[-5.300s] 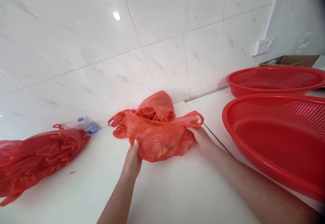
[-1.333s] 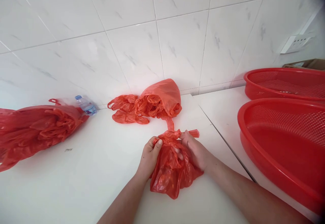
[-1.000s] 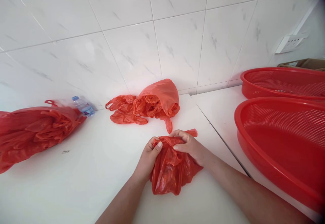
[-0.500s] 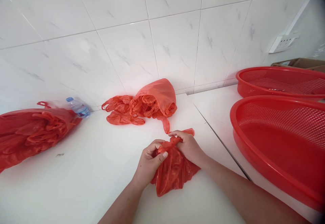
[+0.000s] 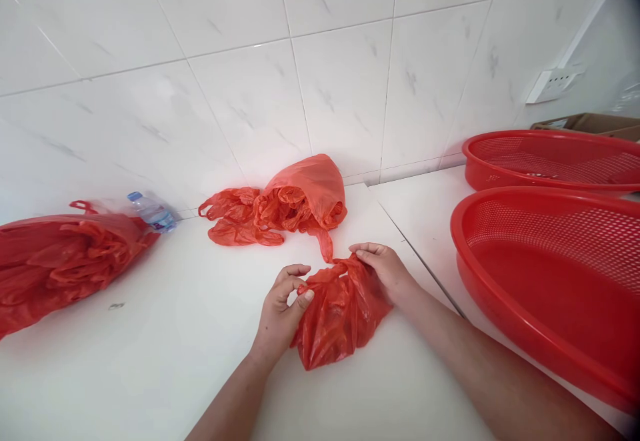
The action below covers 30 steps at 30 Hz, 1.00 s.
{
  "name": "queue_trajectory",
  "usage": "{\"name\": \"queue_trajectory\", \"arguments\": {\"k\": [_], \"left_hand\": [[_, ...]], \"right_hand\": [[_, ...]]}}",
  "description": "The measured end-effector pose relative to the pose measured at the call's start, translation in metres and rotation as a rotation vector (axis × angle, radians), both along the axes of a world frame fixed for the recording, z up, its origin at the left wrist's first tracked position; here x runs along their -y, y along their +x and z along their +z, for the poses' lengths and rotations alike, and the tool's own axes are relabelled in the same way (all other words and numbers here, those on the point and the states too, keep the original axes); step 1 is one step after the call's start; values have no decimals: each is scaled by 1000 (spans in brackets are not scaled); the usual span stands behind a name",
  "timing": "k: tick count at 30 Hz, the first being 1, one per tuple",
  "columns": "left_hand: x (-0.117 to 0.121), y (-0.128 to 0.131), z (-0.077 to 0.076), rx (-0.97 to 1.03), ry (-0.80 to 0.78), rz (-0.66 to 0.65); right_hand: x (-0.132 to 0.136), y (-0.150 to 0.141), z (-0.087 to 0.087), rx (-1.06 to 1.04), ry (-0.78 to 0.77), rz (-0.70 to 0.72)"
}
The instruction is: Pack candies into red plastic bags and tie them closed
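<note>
A crumpled red plastic bag (image 5: pixel 333 317) is held just over the white tabletop between my two hands. My left hand (image 5: pixel 283 307) pinches its left upper edge between thumb and forefinger, the other fingers loosely curled. At the upper right, my right hand (image 5: pixel 385 269) grips the bag with thumb and fingertips. Whatever may be inside the bag cannot be made out. Just behind lies a bulging red bag (image 5: pixel 313 184) stuffed with more crumpled bags, one loop of it hanging toward the bag in my hands.
On the left lies a large heap of red plastic bags (image 5: pixel 75 267), with a clear water bottle (image 5: pixel 153 213) behind it. Two red perforated baskets (image 5: pixel 463 247) stand on the right. A tiled wall (image 5: pixel 345 94) with a power socket (image 5: pixel 553 85) rises behind. A cardboard box (image 5: pixel 585 123) sits at the far right.
My hands have moved apart, spreading the bag's top wider. The left hand went slightly left, the right hand a little right and up. The bag lifted slightly.
</note>
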State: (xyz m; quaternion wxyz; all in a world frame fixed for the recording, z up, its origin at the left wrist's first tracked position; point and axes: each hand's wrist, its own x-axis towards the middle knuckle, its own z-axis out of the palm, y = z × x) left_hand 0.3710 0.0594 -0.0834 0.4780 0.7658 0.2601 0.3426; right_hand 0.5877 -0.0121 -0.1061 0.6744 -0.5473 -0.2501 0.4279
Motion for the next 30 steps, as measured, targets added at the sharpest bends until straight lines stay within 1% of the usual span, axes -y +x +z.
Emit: {"name": "queue_trajectory", "arguments": {"k": [3, 6, 9, 11, 15, 17, 19, 22, 25, 27, 28, 30], "left_hand": [[-3, -6, 2, 65, 14, 38], [-5, -10, 2, 154, -18, 115], [-6, -11, 1, 205, -59, 187], [-7, -11, 1, 225, -67, 228], [-8, -12, 1, 226, 2, 272], [-7, -11, 0, 211, 65, 252], [-5, -9, -3, 165, 144, 190], [1, -3, -9, 52, 299, 54], [4, 1, -14, -76, 416, -86], [3, 3, -16, -126, 415, -129], [1, 4, -17, -131, 394, -124], [-3, 4, -18, -123, 339, -82]], "right_hand": [[-1, 18, 0, 263, -99, -183], [1, 32, 1, 384, -140, -267], [3, 34, 0, 458, -154, -296], [3, 32, -2, 511, -144, -286], [5, 27, -3, 593, -97, -261], [6, 24, -2, 582, -78, -246], [8, 17, 0, 602, -57, -190], [13, -1, 2, 733, -14, -71], [18, -25, 1, 857, 2, 113], [20, -39, 1, 904, 10, 248], [21, -44, 1, 914, 13, 296], [22, -49, 2, 892, 11, 349]]}}
